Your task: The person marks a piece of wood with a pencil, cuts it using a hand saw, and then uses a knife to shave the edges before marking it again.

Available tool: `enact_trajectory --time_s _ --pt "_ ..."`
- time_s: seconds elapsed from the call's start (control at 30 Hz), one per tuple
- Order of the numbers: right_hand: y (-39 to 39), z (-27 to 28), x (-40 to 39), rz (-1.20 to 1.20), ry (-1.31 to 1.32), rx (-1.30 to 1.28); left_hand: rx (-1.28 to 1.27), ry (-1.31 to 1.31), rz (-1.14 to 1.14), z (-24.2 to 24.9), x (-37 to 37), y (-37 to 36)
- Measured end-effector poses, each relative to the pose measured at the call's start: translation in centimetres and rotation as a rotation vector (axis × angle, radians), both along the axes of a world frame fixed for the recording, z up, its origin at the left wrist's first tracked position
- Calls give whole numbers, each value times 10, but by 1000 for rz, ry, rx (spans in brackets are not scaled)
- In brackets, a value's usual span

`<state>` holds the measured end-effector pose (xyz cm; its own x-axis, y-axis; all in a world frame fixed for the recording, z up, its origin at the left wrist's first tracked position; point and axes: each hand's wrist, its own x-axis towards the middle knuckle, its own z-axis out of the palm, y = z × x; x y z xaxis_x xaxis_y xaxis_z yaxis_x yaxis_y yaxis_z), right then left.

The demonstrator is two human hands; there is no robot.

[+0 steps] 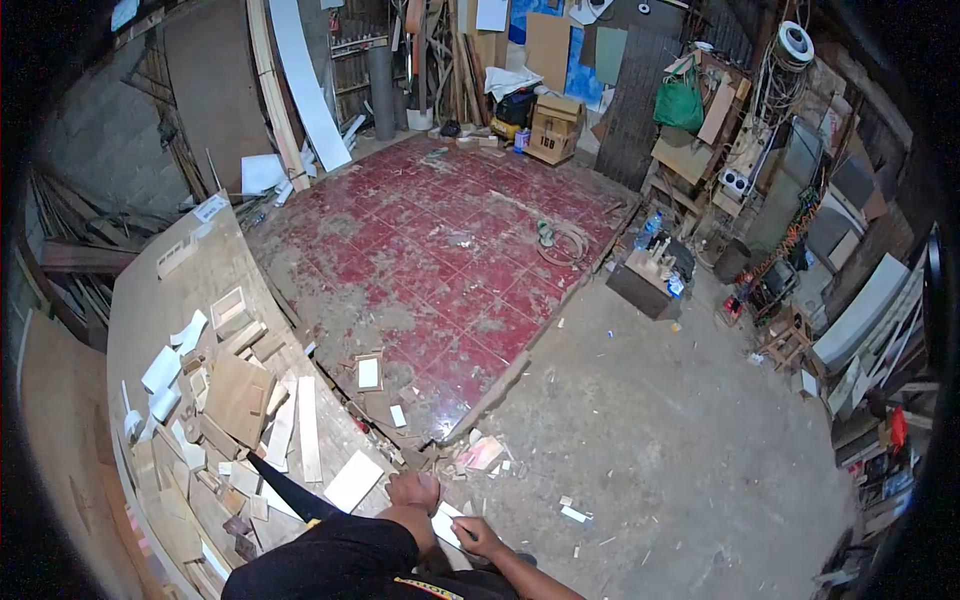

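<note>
At the bottom of the head view a narrow white strip (447, 523) lies between my hands, close to my body. My right hand (482, 540) is closed over it. A short dark pen-like tool (464, 531) shows at its fingertips. My left hand (414, 490) has curled fingers and sits by the strip's far end; what is inside them is hidden. Left of it lies a white rectangular board (354, 481) on the bench. A dark tapered piece like a saw blade (282, 487) sticks out beside my black clothing.
The wooden workbench (180, 290) on the left carries wood offcuts (238, 395), pale slats (308, 428) and white scraps (162, 370). A red tiled floor (430, 245) stretches ahead, with concrete (650, 430) to the right. A wooden block (640, 290), cords and stacked boards line the right side.
</note>
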<state>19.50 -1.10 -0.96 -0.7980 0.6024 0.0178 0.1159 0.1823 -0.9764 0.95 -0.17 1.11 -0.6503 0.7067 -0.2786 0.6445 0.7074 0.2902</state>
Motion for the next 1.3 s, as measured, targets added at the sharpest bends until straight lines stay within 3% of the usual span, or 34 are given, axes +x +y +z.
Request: enact_trajectory --time_s 0.13,0.2,0.23,0.33,0.5,0.7,0.87,0.97,1.1,1.2,1.3 --pt "5 26 -11 -43 -60 174 -13 88 -21 -23 -4 -4" --pt "7 33 -6 -8 -406 395 5 88 9 -28 -1 -2" --pt "8 38 -7 86 -650 328 1 47 -5 -29 -3 -2" --pt "4 64 -14 156 -861 391 21 39 -3 -26 -4 -5" --pt "-7 53 -33 187 -1126 396 -61 -17 9 0 -4 3" --pt "-11 125 -33 313 -1257 359 9 57 12 -3 -1 -2" --pt "-12 29 -41 273 -1277 339 62 26 3 -10 -5 -4" --pt "-11 24 -39 139 -1238 412 -12 10 6 -9 -5 -3" --pt "-9 22 -48 297 -1373 432 -54 18 -19 -22 -8 -2" --pt "-3 53 -69 331 -1484 333 -39 60 -8 -23 -7 0" --pt "5 28 -83 330 -1535 257 -68 40 8 -14 -6 1"
